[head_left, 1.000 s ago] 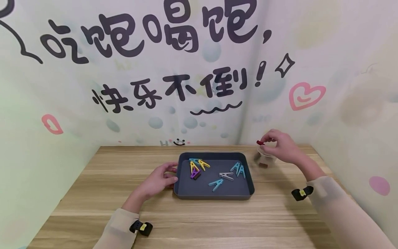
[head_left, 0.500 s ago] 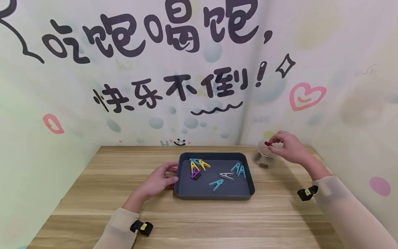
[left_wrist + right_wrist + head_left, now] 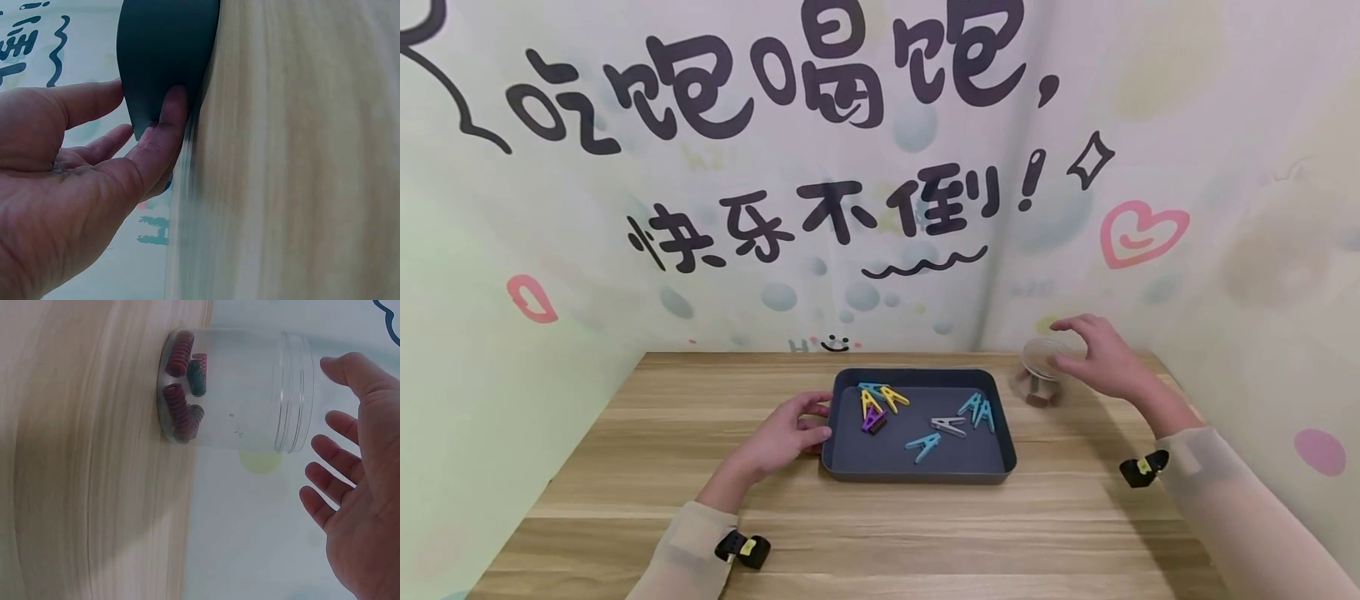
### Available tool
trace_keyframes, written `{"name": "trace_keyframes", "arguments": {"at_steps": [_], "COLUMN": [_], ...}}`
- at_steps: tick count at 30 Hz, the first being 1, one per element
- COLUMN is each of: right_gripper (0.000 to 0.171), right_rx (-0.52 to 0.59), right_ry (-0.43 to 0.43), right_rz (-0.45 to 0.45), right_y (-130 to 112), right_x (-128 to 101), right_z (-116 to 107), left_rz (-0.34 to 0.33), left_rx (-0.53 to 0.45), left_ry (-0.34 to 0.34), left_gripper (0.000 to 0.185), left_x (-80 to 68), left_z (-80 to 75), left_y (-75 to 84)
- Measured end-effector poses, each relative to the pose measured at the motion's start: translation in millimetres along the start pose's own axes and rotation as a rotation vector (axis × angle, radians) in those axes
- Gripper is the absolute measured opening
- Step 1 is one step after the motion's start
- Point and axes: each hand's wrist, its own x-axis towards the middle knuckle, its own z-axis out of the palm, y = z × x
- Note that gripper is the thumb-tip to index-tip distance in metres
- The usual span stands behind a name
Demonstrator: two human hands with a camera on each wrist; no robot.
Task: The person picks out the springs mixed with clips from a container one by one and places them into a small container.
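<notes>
Clear plastic jar [image 3: 1042, 372]: upright on wooden worktop [image 3: 880, 517], right of tray, near back corner. Mouth open, threaded at rim. Contents on jar floor, per right wrist view: several red ribbed clips [image 3: 177, 411] and one dark green clip [image 3: 197, 376].

Right hand [image 3: 1093, 354]: hovering at jar mouth, fingers [image 3: 331, 460] spread and relaxed, grip apart, nothing held. Palm just above rim; contact with jar not discernible.

Dark grey tray [image 3: 917, 468]: rectangular, shallow, centre of worktop, well apart from jar. Contents, loose on tray floor:
- yellow pegs [image 3: 880, 398], two, far left corner, crossed with one teal peg;
- purple peg [image 3: 872, 421], just below yellow pair, touching it;
- grey peg [image 3: 947, 425], mid tray;
- teal pegs [image 3: 977, 408], two, right side, side by side;
- teal peg [image 3: 922, 445], single, near front, tilted.

Left hand [image 3: 784, 433]: resting on worktop against tray's left wall. Thumb on outer wall, fingertips over rim per left wrist view; grip loosely clamped on tray edge, fingers gently bent.

Cream sleeves on both forearms; black wrist strap with yellow tag on each, left [image 3: 742, 547], right [image 3: 1144, 467].

Backdrop: pale printed wall [image 3: 550, 250] on three sides, black lettering, pink heart [image 3: 1142, 232], small smiley at worktop's back edge.
</notes>
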Motion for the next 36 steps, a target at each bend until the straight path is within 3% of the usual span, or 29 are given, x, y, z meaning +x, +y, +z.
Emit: {"name": "trace_keyframes", "arguments": {"at_steps": [6, 19, 36], "right_gripper": [0.062, 0.054, 0.046], "right_rx": [0.024, 0.000, -0.002], "right_ry": [-0.001, -0.041, -0.075], "right_rz": [-0.005, -0.053, -0.192], "right_y": [-8.5, -44.8, -83.4], "right_x": [1.1, 11.6, 30.2], "right_z": [-1.5, -1.2, 6.9], "left_rz": [0.000, 0.003, 0.006], "left_rx": [-0.005, -0.022, -0.033], "left_ry": [0.003, -0.001, -0.016], "left_gripper": [0.059, 0.059, 0.058], "left_x": [0.0, 0.5, 0.6], "left_z": [0.2, -0.3, -0.7], "left_y": [0.1, -0.8, -2.3]}}
